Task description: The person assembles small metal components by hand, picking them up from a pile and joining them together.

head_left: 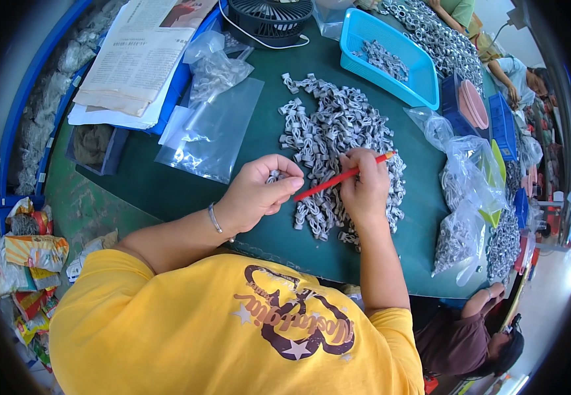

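Note:
A heap of small grey looped pieces (338, 125) lies on the green tabletop in front of me. My left hand (259, 191) is closed at the heap's left edge, thumb and index finger pinched together. A small grey piece (274, 176) shows partly between its curled fingers. With my right hand (366, 187) I grip a slim red pen-like stick (325, 184), slanting from its end near my left fingertips up to the right. The right fingertips reach over the heap; whether they also hold a grey piece is hidden.
A see-through plastic bag (214, 141) lies left of the heap, near newspapers (131, 59) and a black fan (269, 20). A light-blue basket (424, 76) stands beyond. Bags of grey pieces (457, 243) sit at right. Co-workers sit along the right side, one in dark clothing (453, 342).

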`<action>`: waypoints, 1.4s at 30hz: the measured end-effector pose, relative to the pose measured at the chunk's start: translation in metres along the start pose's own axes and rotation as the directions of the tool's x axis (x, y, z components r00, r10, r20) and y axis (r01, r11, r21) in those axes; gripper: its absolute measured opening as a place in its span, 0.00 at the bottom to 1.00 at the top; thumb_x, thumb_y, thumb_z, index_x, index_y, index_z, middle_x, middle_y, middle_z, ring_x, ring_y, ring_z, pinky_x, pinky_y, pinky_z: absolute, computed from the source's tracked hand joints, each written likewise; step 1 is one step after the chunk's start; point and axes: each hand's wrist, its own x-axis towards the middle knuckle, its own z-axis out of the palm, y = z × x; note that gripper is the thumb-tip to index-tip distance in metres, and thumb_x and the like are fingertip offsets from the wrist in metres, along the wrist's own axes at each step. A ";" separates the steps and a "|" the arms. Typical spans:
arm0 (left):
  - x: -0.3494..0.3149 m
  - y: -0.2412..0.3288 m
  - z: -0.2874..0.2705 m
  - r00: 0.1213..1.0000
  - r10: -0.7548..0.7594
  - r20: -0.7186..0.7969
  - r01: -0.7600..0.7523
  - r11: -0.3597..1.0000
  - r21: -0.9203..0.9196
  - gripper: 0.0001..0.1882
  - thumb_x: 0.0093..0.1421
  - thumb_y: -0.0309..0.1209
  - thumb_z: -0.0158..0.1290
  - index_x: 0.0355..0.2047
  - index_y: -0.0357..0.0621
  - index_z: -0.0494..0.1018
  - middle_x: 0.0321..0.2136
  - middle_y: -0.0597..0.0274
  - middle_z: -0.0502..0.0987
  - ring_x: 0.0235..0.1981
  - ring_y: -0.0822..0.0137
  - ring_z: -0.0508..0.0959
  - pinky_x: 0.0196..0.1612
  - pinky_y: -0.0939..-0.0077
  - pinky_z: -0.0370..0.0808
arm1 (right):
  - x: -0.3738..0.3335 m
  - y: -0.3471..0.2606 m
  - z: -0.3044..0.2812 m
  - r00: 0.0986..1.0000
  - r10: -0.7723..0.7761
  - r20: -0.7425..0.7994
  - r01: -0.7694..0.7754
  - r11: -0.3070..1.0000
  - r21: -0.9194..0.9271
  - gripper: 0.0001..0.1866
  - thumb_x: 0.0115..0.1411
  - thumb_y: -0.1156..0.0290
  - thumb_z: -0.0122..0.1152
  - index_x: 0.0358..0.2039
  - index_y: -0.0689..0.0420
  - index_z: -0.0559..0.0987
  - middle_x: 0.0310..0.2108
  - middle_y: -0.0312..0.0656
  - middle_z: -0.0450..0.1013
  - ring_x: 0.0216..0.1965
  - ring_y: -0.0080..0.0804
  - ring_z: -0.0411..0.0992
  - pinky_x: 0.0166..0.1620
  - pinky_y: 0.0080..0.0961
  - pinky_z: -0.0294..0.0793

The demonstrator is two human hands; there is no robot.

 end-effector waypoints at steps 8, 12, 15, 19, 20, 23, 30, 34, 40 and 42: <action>0.001 -0.004 0.003 0.902 0.416 0.115 -0.409 0.741 0.533 0.16 0.47 0.21 0.58 0.38 0.38 0.70 0.29 0.66 0.73 0.29 0.79 0.71 0.33 0.87 0.68 | -0.021 -0.040 -0.019 0.701 0.550 0.454 -0.587 0.084 0.805 0.11 0.54 0.81 0.54 0.24 0.56 0.61 0.26 0.43 0.70 0.22 0.25 0.73 0.21 0.16 0.73; -0.004 -0.002 0.004 0.905 0.410 0.113 -0.392 0.701 0.595 0.12 0.47 0.21 0.59 0.33 0.37 0.72 0.27 0.64 0.73 0.27 0.78 0.71 0.31 0.87 0.68 | -0.029 -0.046 -0.018 0.686 0.574 0.447 -0.559 0.021 0.829 0.10 0.55 0.81 0.54 0.25 0.56 0.61 0.27 0.44 0.71 0.22 0.25 0.73 0.20 0.16 0.73; -0.003 -0.002 0.006 0.853 0.471 0.227 -0.502 0.616 0.607 0.11 0.47 0.21 0.59 0.32 0.36 0.72 0.26 0.63 0.72 0.27 0.77 0.71 0.30 0.86 0.67 | -0.039 -0.044 -0.014 0.673 0.566 0.477 -0.563 -0.026 0.826 0.10 0.55 0.81 0.53 0.26 0.56 0.61 0.28 0.46 0.71 0.22 0.25 0.73 0.20 0.16 0.72; -0.003 -0.005 0.011 0.829 0.513 0.225 -0.537 0.612 0.580 0.11 0.47 0.22 0.59 0.32 0.37 0.73 0.24 0.64 0.73 0.24 0.78 0.72 0.28 0.85 0.68 | -0.055 -0.038 -0.005 0.777 0.475 0.413 -0.427 -0.084 0.900 0.13 0.51 0.86 0.55 0.26 0.58 0.60 0.33 0.51 0.70 0.33 0.34 0.73 0.33 0.22 0.77; -0.004 -0.005 0.012 0.837 0.500 0.225 -0.529 0.630 0.569 0.11 0.47 0.21 0.58 0.32 0.37 0.73 0.24 0.64 0.73 0.24 0.78 0.72 0.27 0.85 0.68 | -0.057 -0.038 -0.004 0.774 0.480 0.413 -0.427 -0.087 0.900 0.13 0.51 0.86 0.55 0.26 0.58 0.60 0.33 0.51 0.70 0.33 0.34 0.73 0.33 0.22 0.77; -0.003 -0.007 0.010 0.843 0.482 0.239 -0.527 0.651 0.545 0.11 0.47 0.20 0.58 0.33 0.36 0.72 0.25 0.63 0.73 0.24 0.76 0.72 0.26 0.85 0.68 | -0.058 -0.044 -0.004 0.901 0.433 0.025 -0.218 0.403 0.889 0.16 0.47 0.90 0.57 0.26 0.59 0.60 0.35 0.53 0.69 0.35 0.36 0.73 0.36 0.24 0.77; 0.002 -0.006 0.016 0.985 -0.163 0.059 0.173 0.949 -0.263 0.12 0.59 0.27 0.45 0.43 0.38 0.67 0.32 0.57 0.73 0.26 0.69 0.75 0.22 0.83 0.71 | -0.049 -0.055 -0.021 0.990 0.089 -0.112 0.027 0.650 0.759 0.16 0.45 0.85 0.62 0.24 0.59 0.61 0.33 0.57 0.72 0.34 0.42 0.74 0.36 0.30 0.75; 0.001 -0.002 0.007 0.971 -0.186 0.152 0.234 0.875 -0.423 0.13 0.61 0.26 0.39 0.45 0.39 0.66 0.35 0.60 0.72 0.30 0.69 0.74 0.23 0.84 0.71 | -0.053 -0.039 -0.036 0.862 0.489 -0.135 -0.246 0.636 0.731 0.12 0.51 0.86 0.55 0.25 0.60 0.61 0.28 0.49 0.72 0.28 0.30 0.72 0.32 0.22 0.72; 0.004 -0.009 -0.004 0.983 -0.087 0.160 0.136 0.935 -0.326 0.06 0.57 0.25 0.47 0.36 0.42 0.67 0.26 0.68 0.65 0.22 0.80 0.63 0.17 0.90 0.58 | -0.072 -0.027 -0.040 0.952 0.227 0.207 -0.254 0.960 0.116 0.16 0.38 0.80 0.67 0.22 0.59 0.66 0.25 0.42 0.70 0.26 0.38 0.68 0.29 0.28 0.67; 0.003 -0.009 -0.001 0.988 -0.107 0.109 0.127 0.971 -0.203 0.04 0.58 0.26 0.46 0.35 0.42 0.67 0.25 0.67 0.67 0.18 0.81 0.63 0.15 0.89 0.58 | -0.075 -0.030 -0.034 0.974 0.141 0.179 -0.140 0.990 -0.016 0.15 0.37 0.78 0.66 0.22 0.57 0.67 0.25 0.41 0.70 0.28 0.42 0.67 0.31 0.33 0.66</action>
